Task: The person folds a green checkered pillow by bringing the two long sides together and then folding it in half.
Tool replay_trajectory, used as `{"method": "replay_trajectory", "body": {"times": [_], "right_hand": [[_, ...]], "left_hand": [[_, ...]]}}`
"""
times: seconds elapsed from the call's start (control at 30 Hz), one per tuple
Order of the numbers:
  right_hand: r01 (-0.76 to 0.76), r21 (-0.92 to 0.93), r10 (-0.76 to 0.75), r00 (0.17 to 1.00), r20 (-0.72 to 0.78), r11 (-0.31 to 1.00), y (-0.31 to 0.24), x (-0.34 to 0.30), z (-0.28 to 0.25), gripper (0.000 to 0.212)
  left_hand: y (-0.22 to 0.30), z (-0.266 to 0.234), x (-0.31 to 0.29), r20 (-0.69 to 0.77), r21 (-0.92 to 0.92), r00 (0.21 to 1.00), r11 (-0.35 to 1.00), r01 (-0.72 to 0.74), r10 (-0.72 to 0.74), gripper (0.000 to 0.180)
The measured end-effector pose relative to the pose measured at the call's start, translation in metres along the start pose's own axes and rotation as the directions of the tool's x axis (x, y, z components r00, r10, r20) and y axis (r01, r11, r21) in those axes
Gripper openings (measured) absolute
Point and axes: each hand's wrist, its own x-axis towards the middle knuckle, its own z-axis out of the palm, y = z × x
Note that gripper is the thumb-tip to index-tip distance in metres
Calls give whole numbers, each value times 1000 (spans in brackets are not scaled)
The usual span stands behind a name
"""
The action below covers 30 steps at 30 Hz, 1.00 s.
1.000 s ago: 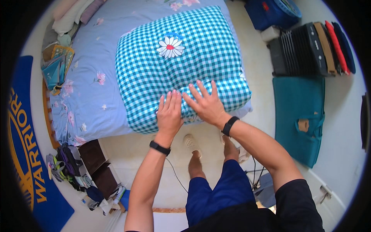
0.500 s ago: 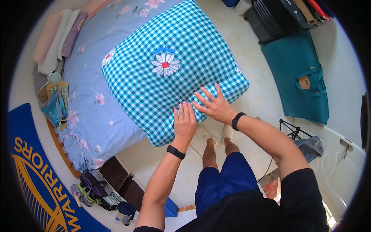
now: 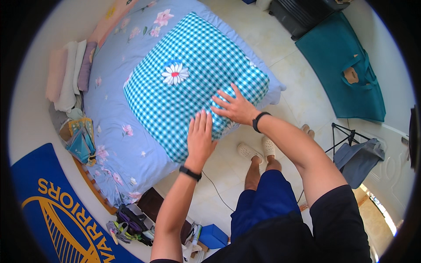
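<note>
A blue banner with a yellow design (image 3: 52, 215) hangs at far left; beside it, folded linens in pink, white and mauve (image 3: 69, 74) stand at the edge of a bed spread with a blue floral sheet (image 3: 112, 109); on that sheet, toward the bed's near right corner, lies a plump teal-and-white checked bundle (image 3: 164, 105) (a white daisy with a red centre marks its top); the person's left hand (image 3: 200, 136) rests flat against the bundle's near side, fingers straight and together; the right hand (image 3: 235, 106), just beside it, presses on the bundle with fingers spread apart, a black band at each wrist; below, pale clogs (image 3: 250, 152) stand on the tiled floor (image 3: 302, 105); at right are a flat teal bag (image 3: 324, 65) and a grey folding stool (image 3: 357, 162).
</note>
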Motion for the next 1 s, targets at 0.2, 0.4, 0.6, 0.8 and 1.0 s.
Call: {"method": "replay_trajectory", "body": {"times": [0.2,0.4,0.6,0.8,1.0], "right_hand": [[-41,114,42,999,-10,993,-12,3,1,38],[-15,81,20,998,-64,997,6,5,11,32],[-24,110,20,999,37,994,1,7,1,31],[-2,132,-1,1000,24,991,-7,11,-14,28],[-20,135,9,997,80,991,-14,9,-20,31]], "left_hand": [[-14,31,-43,-166,79,957,964,253,-238,118],[-8,35,-18,-185,101,949,955,278,-257,107],[-3,28,-7,-87,153,935,922,355,-345,102],[-1,17,-8,24,167,923,912,374,-383,93],[1,18,-8,72,213,915,902,375,-397,87]]}}
